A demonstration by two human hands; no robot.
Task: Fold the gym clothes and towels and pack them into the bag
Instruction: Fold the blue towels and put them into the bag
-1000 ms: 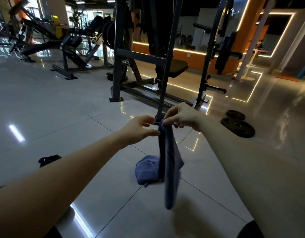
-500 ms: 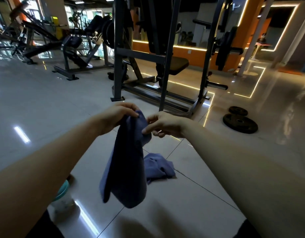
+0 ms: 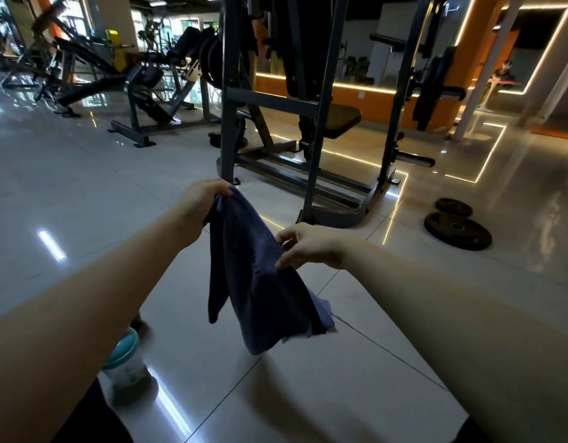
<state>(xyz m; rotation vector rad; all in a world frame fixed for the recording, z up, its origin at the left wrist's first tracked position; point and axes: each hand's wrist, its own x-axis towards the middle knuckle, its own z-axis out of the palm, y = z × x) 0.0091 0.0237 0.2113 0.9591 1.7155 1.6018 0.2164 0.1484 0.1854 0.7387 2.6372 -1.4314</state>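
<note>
A dark blue towel [image 3: 257,282] hangs in the air in front of me above the tiled floor. My left hand [image 3: 202,203] grips its top corner, raised higher. My right hand [image 3: 308,246] is lower and to the right, and pinches the towel's right edge between thumb and fingers. The cloth is spread slantwise between the two hands, its lower end dangling free. A second blue cloth [image 3: 324,310] lies crumpled on the floor behind it, mostly hidden. No bag is in view.
A clear bottle with a teal lid [image 3: 125,362] stands on the floor under my left forearm. A steel rack with a bench [image 3: 311,148] rises straight ahead. Two black weight plates [image 3: 457,230] lie to the right. More gym machines [image 3: 148,91] stand at the far left.
The towel hung as a narrow strip pinched by both hands together. My left hand lifted its corner up and left, my right hand dropped to the edge, and the cloth opened out.
</note>
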